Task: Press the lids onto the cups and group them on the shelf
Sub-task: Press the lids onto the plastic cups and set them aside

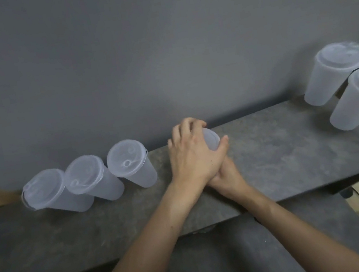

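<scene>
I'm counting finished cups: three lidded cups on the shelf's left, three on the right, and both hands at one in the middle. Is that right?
Not quite: the head view shows only two lidded cups on the right, the rear cup and the front cup. The left three and the middle cup at the left hand and right hand are as stated.

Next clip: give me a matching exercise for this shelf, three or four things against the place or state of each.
Things:
1. row of three lidded cups
2. pair of lidded cups
3. centre cup
4. left hand

Places or states:
A. right end of the shelf
B. curled over a cup's top
C. left end of the shelf
D. mid-shelf, mostly covered

Pairs: 1-C, 2-A, 3-D, 4-B
</scene>
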{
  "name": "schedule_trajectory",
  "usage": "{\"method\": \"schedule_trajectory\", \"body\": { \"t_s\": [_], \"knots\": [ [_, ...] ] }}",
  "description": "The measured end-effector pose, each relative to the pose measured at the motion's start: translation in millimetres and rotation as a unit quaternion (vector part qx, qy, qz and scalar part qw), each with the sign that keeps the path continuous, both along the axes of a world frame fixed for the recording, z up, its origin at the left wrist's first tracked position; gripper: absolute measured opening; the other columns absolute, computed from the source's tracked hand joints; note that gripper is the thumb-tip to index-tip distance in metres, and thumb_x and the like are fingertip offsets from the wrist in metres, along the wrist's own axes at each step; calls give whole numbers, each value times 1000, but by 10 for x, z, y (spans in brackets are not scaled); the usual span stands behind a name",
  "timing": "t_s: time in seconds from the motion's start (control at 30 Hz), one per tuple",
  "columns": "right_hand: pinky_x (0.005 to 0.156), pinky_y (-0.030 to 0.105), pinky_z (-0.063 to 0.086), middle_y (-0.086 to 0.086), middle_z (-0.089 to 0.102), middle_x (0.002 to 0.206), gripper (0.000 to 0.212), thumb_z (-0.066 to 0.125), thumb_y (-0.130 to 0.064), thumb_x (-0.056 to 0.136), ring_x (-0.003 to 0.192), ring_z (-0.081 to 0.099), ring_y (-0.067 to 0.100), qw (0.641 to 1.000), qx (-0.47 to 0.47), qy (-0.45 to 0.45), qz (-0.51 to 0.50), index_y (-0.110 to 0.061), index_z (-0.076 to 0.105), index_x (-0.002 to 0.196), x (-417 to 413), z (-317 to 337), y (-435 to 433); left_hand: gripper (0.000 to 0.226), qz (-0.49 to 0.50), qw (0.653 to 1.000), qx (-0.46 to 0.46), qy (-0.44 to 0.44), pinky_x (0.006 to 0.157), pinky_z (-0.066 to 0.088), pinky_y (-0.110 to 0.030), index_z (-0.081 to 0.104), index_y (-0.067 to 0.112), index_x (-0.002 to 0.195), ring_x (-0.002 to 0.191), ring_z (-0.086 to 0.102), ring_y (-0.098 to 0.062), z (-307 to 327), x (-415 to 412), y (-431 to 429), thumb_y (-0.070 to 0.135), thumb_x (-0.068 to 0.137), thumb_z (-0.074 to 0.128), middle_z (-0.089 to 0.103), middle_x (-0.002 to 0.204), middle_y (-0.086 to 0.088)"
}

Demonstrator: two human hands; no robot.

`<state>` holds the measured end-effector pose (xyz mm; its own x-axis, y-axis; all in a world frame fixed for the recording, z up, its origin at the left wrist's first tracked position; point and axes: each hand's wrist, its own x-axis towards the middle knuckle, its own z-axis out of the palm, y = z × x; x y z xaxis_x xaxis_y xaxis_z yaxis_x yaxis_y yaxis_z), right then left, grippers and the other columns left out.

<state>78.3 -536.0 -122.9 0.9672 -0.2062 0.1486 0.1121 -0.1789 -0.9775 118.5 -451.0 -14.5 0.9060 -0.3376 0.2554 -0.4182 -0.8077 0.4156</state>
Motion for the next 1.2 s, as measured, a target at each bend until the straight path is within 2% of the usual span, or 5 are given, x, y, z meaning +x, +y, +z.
{"method": "schedule_trajectory", "body": {
  "t_s": [0.17, 0.4, 0.63, 0.93, 1.2],
  "knots": [
    [100, 12, 45, -34, 61, 125, 60, 72, -38, 81, 123, 57, -11, 1000, -6, -3, -7, -29, 50, 136, -3, 70, 42, 49, 59, 994, -84, 23, 86, 45, -38, 58, 20, 112, 106, 56, -22, -21, -102, -39, 52, 78, 72, 56, 110, 4],
    [104, 15, 45, -26, 60, 133, 75, 76, -41, 78, 127, 56, -8, 1000, -18, -14, -14, -13, 51, 144, 5, 90, 52, 48, 27, 995, -100, 10, 89, 47, -39, 61, 16, 109, 101, 57, -26, -52, -46, 4, 51, 78, 73, 58, 106, 0],
    [104, 30, 53, -5, 71, 129, 66, 85, -6, 81, 123, 66, 13, 999, -39, 3, -22, -11, 57, 140, 1, 92, 45, 78, -94, 951, -260, 140, 92, 33, -1, 53, 28, 134, 113, 48, 12, -201, 26, 424, 39, 68, 92, 57, 126, 15],
    [104, 21, 49, -22, 68, 129, 58, 77, -1, 87, 125, 64, 9, 995, -79, -9, -54, -30, 58, 134, -16, 246, 154, 79, -74, 934, -325, 128, 95, 35, -3, 51, 26, 136, 114, 46, 16, -301, -47, 348, 38, 69, 91, 56, 129, 15],
    [104, 27, 52, -18, 68, 129, 53, 78, -16, 90, 124, 65, 10, 996, -72, 9, -43, -11, 57, 138, -30, 237, 121, 82, -57, 929, -354, 92, 99, 39, -8, 52, 25, 137, 120, 51, 8, -324, -77, 297, 41, 67, 92, 59, 130, 16]
  ]
}}
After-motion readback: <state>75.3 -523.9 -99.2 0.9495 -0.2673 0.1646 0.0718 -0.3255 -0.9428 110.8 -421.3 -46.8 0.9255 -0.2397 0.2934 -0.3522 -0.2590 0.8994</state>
